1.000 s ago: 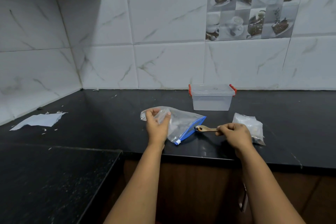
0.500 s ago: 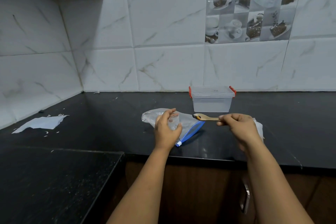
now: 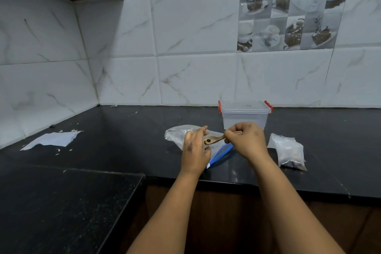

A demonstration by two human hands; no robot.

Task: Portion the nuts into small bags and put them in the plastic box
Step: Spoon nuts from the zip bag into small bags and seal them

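Currently left hand [image 3: 194,150] grips small bag [image 3: 179,135] on counter [image 3: 123,130]; right hand [image 3: 245,140] grasps wooden spoon [image 3: 214,140] carrying nuts. Advise: hold mouth wide, tip slowly inside.

Clear lidded box [image 3: 245,116] behind zip bag [image 3: 179,135]

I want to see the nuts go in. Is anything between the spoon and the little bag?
Nothing visible. The right hand holds the wooden spoon right beside the small bag, which the left hand grips.

White marble-look wall tiles [image 3: 195,27] back a black stone countertop [image 3: 123,130].
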